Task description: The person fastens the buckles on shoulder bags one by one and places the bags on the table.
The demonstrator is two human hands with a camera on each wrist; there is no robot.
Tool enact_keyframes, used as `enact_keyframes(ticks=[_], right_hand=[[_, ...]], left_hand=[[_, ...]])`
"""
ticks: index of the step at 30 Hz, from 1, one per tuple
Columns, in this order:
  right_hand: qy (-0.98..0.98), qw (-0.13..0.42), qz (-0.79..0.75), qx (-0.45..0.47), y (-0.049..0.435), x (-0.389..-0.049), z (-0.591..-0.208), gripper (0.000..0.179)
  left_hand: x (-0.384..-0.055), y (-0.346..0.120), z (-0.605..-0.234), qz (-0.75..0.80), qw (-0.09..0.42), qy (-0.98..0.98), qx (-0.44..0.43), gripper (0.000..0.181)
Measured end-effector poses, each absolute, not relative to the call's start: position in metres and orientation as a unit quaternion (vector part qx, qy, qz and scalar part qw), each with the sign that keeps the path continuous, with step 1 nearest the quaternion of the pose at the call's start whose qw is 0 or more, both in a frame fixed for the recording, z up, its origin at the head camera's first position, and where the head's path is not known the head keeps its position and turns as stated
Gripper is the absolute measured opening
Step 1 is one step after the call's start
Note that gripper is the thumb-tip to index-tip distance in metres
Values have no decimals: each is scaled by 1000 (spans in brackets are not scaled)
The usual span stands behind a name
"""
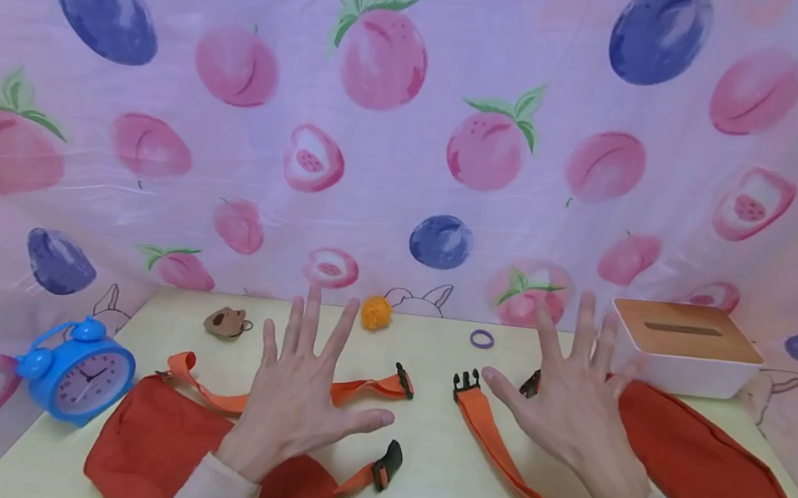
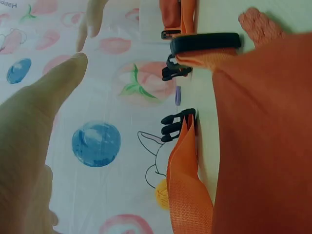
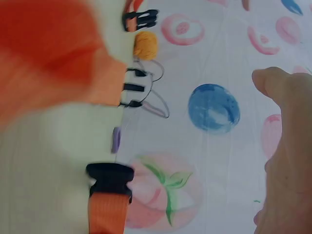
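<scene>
Both hands hover above the table with fingers spread, holding nothing. My left hand (image 1: 297, 400) is over a red-orange fabric bag (image 1: 155, 436) on the left, whose orange strap (image 1: 365, 388) ends in a black buckle (image 1: 404, 380). A second black buckle (image 1: 386, 464) lies on its near side. My right hand (image 1: 571, 402) is raised beside a longer red bag (image 1: 710, 475) on the right. Below that hand, an orange strap (image 1: 494, 449) with a black pronged buckle (image 1: 466, 382) stretches across the table. In the right wrist view, the red-orange fabric (image 3: 44, 58) up close is blurred.
A blue alarm clock (image 1: 80, 371) stands at the left edge. Along the back lie a brown keychain pouch (image 1: 228, 323), an orange yarn ball (image 1: 376, 312) and a purple ring (image 1: 481, 339). A white tissue box (image 1: 685, 373) with a wooden lid is back right, before a fruit-print curtain (image 1: 397, 148).
</scene>
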State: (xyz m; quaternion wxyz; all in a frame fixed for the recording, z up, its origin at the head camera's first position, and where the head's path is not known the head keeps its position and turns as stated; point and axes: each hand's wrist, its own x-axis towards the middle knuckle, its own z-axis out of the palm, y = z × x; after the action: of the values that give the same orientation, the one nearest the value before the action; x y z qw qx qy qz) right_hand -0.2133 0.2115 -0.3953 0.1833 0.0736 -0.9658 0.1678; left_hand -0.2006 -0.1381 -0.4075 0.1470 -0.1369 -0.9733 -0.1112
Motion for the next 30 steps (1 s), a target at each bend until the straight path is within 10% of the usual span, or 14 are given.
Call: enact_keyframes(ticks=[12,30], right_hand=[[-923,236,290,93,178,-225,-371,109],[-825,132,521,173,143,-236,-380,110]], left_hand=[[-190,-144,-400,-190,171,-952,-168,125],[-165,-142,-429,-363,88,-909,-185,91]])
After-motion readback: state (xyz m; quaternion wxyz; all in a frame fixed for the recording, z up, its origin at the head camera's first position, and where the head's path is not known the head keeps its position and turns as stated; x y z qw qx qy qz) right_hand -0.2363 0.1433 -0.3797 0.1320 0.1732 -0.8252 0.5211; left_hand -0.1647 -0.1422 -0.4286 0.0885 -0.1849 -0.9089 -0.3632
